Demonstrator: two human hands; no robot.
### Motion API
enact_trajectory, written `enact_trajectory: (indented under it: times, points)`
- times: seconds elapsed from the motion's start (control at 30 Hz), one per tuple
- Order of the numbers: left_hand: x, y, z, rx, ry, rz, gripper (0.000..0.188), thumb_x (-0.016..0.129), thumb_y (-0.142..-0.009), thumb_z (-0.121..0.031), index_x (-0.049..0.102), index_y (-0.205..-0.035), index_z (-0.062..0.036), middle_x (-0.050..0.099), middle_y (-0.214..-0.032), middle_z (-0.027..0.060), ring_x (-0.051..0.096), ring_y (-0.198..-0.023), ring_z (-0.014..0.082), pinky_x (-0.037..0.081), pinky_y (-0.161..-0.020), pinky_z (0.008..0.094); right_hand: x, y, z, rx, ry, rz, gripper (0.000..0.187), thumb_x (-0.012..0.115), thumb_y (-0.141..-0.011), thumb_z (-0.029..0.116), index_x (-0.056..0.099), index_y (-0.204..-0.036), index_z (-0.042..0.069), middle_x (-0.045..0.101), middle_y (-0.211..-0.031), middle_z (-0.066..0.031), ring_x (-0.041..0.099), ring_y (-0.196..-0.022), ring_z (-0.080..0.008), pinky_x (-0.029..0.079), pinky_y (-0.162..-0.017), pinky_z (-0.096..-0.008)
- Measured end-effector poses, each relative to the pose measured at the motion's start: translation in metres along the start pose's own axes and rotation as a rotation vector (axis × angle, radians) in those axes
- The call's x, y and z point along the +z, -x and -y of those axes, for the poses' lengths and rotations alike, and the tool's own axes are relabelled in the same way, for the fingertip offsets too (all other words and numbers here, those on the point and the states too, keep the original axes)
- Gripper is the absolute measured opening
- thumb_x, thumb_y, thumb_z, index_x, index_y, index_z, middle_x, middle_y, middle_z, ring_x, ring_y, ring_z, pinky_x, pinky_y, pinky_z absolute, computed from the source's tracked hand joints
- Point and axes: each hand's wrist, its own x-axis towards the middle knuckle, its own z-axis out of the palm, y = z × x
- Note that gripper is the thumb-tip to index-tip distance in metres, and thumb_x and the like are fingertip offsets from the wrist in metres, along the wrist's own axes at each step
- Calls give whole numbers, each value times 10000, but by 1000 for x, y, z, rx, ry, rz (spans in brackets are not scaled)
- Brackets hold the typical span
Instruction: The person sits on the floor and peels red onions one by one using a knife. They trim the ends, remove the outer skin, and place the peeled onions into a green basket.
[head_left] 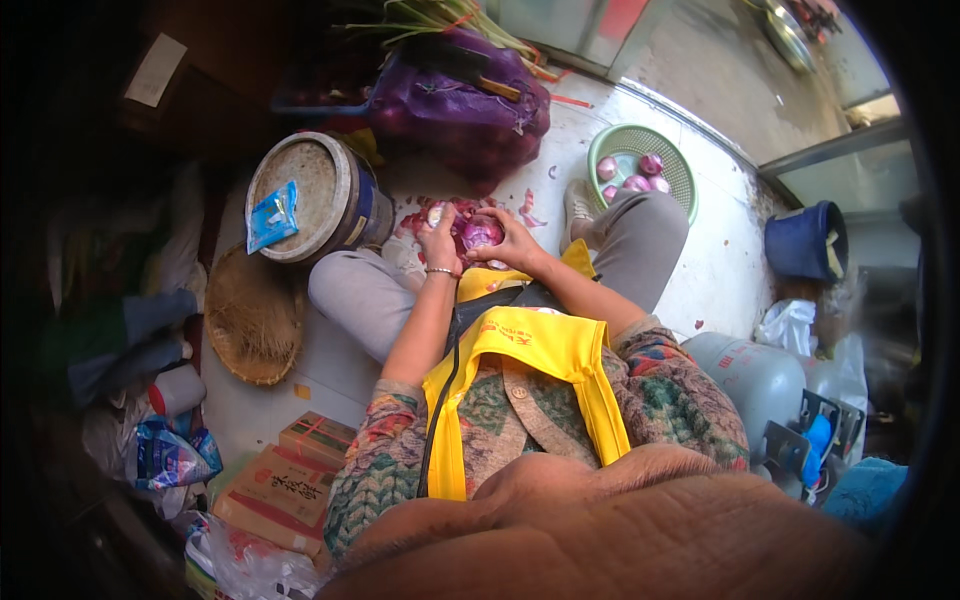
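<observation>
Between my knees, my left hand (438,243) and my right hand (516,243) are closed around a purple onion (481,232). The left fingers wrap its left side, and the right fingers curl over its top and right side. Something small and pale shows by the left fingertips, too small to name. Reddish onion skins (529,207) lie scattered on the floor around the hands. To the right, beyond my knee, a green plastic colander (683,172) holds several purple onions (651,164).
Ahead sits a purple mesh sack (450,105) with a wooden-handled blade (497,88) and green stalks on it. A lidded bucket (355,208) bearing a blue packet (272,216) and a woven basket (250,320) stand left. Cardboard boxes (275,490), a blue bucket (797,240) and a grey gas cylinder (742,370) surround me.
</observation>
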Motion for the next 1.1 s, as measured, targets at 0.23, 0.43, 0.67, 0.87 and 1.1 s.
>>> enact_trajectory:
  times: [0.23,0.43,0.67,0.87,1.1]
  points:
    - [-71,-53,68,806,-1423,283,461,712,-879,-295,596,-1194,22,695,-935,201,656,-855,389,517,-793,434,-22,4,25,22,-671,-13,896,861,-721,143,390,-1481,87,483,-1408,-158,530,-1243,-245,423,-1071,-339]
    - [-36,-35,34,208,-665,411,457,695,-913,-320,619,-1256,-27,681,-943,117,659,-800,268,527,-726,322,-34,1,-18,70,-544,-145,943,877,-720,177,356,-1501,85,489,-1386,-165,534,-1243,-257,442,-1059,-340]
    - [-16,1,2,-13,-476,526,451,736,-898,-290,661,-1195,42,698,-996,71,639,-858,109,529,-749,251,-21,3,-26,-3,-125,-154,895,869,-693,280,432,-1440,53,554,-1346,-164,528,-1260,-254,415,-1070,-358]
    - [-34,-7,15,-61,-499,542,406,703,-876,-193,660,-1183,70,709,-1031,98,664,-945,167,527,-858,276,-24,5,-25,-46,24,-95,840,871,-702,278,463,-1399,48,568,-1311,-152,552,-1223,-251,423,-1060,-352]
    - [-43,-10,17,31,-771,566,246,654,-870,-154,693,-916,84,704,-831,91,678,-812,179,546,-781,294,-19,8,-23,-13,67,-102,805,907,-670,223,486,-1333,47,571,-1238,-145,569,-1171,-246,451,-1024,-355]
